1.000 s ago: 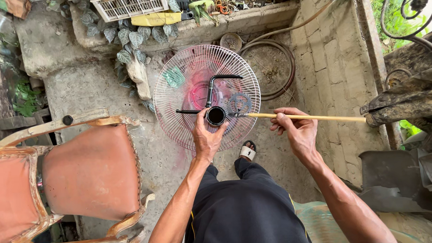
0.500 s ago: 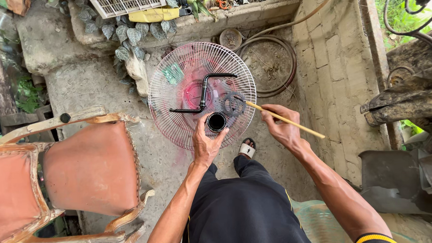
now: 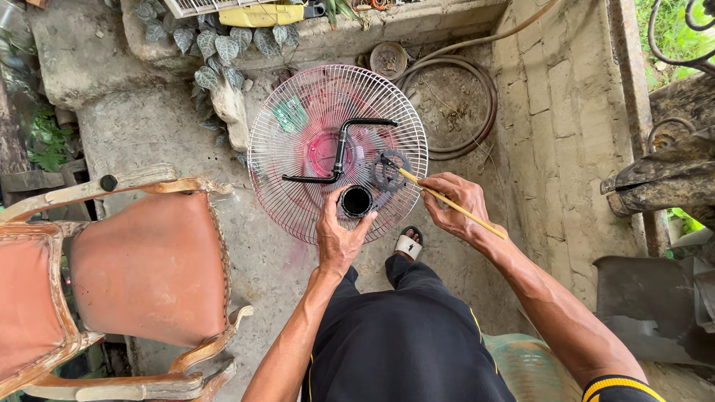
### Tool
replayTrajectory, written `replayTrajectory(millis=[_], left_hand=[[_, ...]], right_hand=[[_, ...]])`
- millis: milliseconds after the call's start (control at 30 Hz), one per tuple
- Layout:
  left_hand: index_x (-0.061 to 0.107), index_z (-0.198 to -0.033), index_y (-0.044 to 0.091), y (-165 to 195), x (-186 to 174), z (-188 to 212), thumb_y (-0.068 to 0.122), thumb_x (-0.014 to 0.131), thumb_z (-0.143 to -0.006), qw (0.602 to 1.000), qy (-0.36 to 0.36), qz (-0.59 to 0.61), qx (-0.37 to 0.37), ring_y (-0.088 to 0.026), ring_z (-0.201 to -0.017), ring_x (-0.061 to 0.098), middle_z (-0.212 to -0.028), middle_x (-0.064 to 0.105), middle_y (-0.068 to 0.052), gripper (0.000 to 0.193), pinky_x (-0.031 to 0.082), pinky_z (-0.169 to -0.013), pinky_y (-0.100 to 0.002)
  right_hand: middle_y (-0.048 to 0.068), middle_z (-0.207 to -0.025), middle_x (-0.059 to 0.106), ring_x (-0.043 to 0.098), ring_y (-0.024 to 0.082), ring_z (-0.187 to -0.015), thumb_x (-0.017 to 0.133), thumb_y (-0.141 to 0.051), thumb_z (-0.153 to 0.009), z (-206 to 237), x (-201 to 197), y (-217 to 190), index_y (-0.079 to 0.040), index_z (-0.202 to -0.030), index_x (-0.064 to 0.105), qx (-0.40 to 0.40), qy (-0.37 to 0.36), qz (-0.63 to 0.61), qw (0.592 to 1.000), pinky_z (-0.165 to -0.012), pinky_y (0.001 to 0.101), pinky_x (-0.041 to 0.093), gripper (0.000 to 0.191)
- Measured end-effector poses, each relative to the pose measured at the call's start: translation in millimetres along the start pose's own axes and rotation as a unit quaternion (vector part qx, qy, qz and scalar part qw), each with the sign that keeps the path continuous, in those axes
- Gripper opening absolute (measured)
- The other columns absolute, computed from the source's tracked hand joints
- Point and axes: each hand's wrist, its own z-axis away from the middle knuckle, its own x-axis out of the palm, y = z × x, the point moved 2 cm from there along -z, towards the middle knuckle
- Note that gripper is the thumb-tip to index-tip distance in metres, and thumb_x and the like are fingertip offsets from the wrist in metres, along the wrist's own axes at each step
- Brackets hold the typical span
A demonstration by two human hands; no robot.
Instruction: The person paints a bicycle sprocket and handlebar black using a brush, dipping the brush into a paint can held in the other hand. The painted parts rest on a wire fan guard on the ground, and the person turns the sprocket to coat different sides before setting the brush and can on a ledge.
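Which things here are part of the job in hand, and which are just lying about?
In use:
left hand holding small black pot
right hand holding thin brush
black gear-like part
bent black rod
fan grille

Lying about:
leather chair
hose coil
white crate
potted leaves

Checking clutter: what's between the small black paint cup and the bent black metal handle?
Head view: only bare pink-stained wire fan grille lies between black cup and black handle.
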Motion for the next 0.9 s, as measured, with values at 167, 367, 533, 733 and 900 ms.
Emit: replayTrajectory(millis=[167,367,533,733,900], left_hand=[[0.056,-0.129,0.005,-5,2,-1,0.013,0.087,-0.079,1.000,0.001,-0.009,0.011,-0.025,-0.107,0.071,-0.116,0.070,-0.012,0.060,0.057,-0.095,-0.038],[0.056,-0.130,0.005,-10,3,-2,0.016,0.088,-0.079,1.000,-0.005,-0.015,0.014,-0.026,-0.109,0.070,-0.117,0.070,-0.013,0.062,0.056,-0.097,-0.039],[0.056,-0.129,0.005,-10,3,-2,0.016,0.088,-0.079,1.000,-0.008,-0.018,0.013,-0.026,-0.109,0.070,-0.117,0.070,-0.012,0.061,0.057,-0.097,-0.039],[0.056,-0.130,0.004,-9,3,-3,0.015,0.088,-0.079,1.000,-0.010,-0.017,0.019,-0.026,-0.110,0.070,-0.118,0.070,-0.013,0.061,0.056,-0.097,-0.039],[0.056,-0.129,0.004,-7,2,-3,0.014,0.089,-0.078,0.999,-0.003,-0.025,0.036,-0.027,-0.111,0.069,-0.119,0.069,-0.013,0.062,0.055,-0.098,-0.039]], right_hand=[[0.010,-0.096,0.076,0.075,0.021,-0.075,0.075,-0.008,-0.086,1,-5,-1,-0.004,-0.105,0.078,0.012,-0.002,-0.028,1.000,-0.065,0.0320,0.061,0.020],[0.012,-0.101,0.077,0.076,0.021,-0.077,0.074,-0.008,-0.090,-8,-2,0,-0.003,-0.109,0.077,0.024,0.008,-0.025,0.999,-0.066,0.0303,0.062,0.020],[0.013,-0.099,0.076,0.074,0.023,-0.075,0.074,-0.008,-0.088,-4,-1,-1,-0.002,-0.108,0.077,0.014,-0.012,-0.014,1.000,-0.065,0.0328,0.060,0.021],[0.012,-0.097,0.076,0.075,0.022,-0.075,0.075,-0.008,-0.087,6,-4,-3,-0.003,-0.106,0.077,0.013,-0.001,-0.025,1.000,-0.065,0.0327,0.060,0.020],[0.011,-0.099,0.076,0.075,0.021,-0.077,0.074,-0.006,-0.089,3,-2,-4,-0.003,-0.108,0.076,0.017,0.023,-0.038,0.999,-0.066,0.0313,0.062,0.019]])
